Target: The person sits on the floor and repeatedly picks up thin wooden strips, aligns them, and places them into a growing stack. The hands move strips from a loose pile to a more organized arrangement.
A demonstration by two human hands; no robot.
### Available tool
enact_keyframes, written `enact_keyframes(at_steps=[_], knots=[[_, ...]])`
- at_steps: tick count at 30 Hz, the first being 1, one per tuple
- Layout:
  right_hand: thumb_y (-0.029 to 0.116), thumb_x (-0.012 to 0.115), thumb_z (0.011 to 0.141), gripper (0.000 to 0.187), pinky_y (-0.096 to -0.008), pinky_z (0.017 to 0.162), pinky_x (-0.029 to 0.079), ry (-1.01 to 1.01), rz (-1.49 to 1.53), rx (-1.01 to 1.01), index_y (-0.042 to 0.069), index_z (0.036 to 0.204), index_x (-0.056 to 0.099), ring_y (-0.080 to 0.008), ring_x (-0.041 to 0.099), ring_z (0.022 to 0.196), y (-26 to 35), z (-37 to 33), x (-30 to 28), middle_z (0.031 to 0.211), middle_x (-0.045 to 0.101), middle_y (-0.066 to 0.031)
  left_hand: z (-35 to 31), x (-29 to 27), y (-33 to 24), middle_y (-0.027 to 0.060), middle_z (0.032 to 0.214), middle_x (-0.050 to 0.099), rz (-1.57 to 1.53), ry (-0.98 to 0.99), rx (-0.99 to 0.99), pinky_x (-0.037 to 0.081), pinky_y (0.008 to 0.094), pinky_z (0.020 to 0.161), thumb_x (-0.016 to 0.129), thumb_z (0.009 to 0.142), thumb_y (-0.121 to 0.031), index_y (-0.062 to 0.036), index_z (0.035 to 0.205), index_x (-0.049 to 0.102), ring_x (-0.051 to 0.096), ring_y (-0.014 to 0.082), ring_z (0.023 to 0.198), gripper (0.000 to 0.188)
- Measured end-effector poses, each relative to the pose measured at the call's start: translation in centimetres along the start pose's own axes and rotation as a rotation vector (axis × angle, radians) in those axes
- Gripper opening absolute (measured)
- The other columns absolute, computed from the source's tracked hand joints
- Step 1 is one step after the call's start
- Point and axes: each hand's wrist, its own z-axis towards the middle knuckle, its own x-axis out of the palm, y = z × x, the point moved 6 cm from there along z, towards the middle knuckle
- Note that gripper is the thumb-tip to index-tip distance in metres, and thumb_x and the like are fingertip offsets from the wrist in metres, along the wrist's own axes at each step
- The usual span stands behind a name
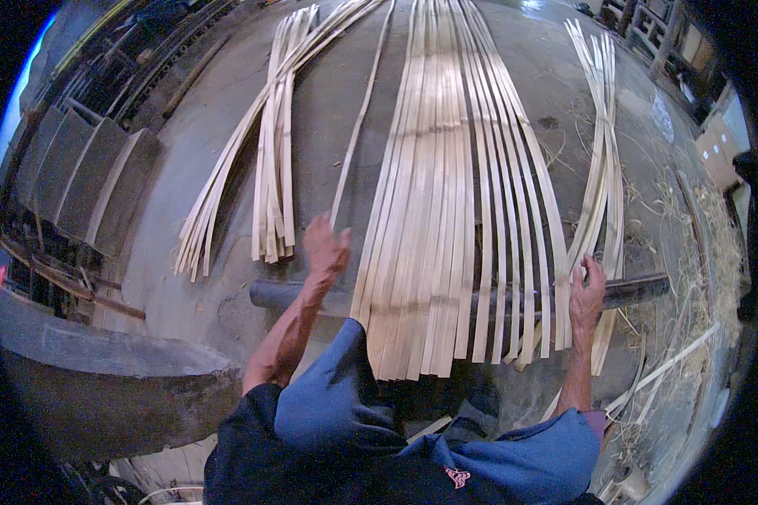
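Note:
A broad row of long pale split-bamboo strips runs away from me, side by side at the left and fanned out with gaps at the right. Their near ends lie across a dark round pole. My left hand is left of the row, its fingers bent at the near end of a single bamboo strip; the fingertips are slightly blurred. My right hand hovers by the row's right edge, over the pole, its fingers loosely curled and apart from the thumb. No strip shows in it.
Loose bundles of strips lie on the floor at the left and right. A low grey block stands near left, with slanted slabs beyond. Thin shavings litter the right side, near a cardboard box.

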Motion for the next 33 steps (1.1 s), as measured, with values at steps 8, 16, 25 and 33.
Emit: enact_keyframes(at_steps=[8,16,25,33], knots=[[0.009,0.053,0.078,0.025,-0.0332,0.084,0.041,0.184,0.089,-0.255,0.0,0.102,0.057,-0.0248,0.053,0.09,8.1,-2.4,4.6,0.092,0.058,-0.0122,-4.3,3.0,4.7,0.0092,0.065,0.054,-0.461,0.271,-0.329,0.043,0.0293,0.056,0.048,0.081,-0.015,-0.0052,0.119,0.048,0.051,0.0152,0.058,0.039],[0.005,0.054,0.076,0.022,-0.0349,0.079,0.042,0.36,0.178,-0.366,-0.002,0.097,0.057,-0.0266,0.054,0.088,12.9,-6.4,8.4,0.088,0.058,-0.0139,-6.8,2.7,2.5,0.0044,0.061,0.05,-0.569,0.392,-0.419,0.04,0.0287,0.054,0.046,0.079,-0.014,-0.006,0.121,0.046,0.045,0.0137,0.055,0.042],[0.012,0.055,0.082,0.028,-0.0296,0.073,0.047,0.755,0.437,-0.248,-0.001,0.107,0.055,-0.0176,0.058,0.082,17.9,-11.7,12.7,0.085,0.06,-0.0115,-7.3,0.0,-1.3,0.0048,0.071,0.055,-0.94,0.394,-0.529,0.042,0.0248,0.053,0.048,0.081,-0.008,-0.0065,0.124,0.045,0.048,0.0115,0.056,0.043],[0.02,0.044,0.09,0.049,-0.0218,0.047,0.039,0.942,1.062,0.616,0.005,0.132,0.024,-0.0081,0.046,0.058,19.7,-13.6,15.4,0.077,0.053,-0.0034,-6.3,0.4,-11.3,0.0139,0.098,0.058,-1.032,0.581,-0.155,0.046,0.0295,0.073,0.053,0.086,-0.021,-0.0008,0.123,0.041,0.056,0.019,0.084,0.045]])
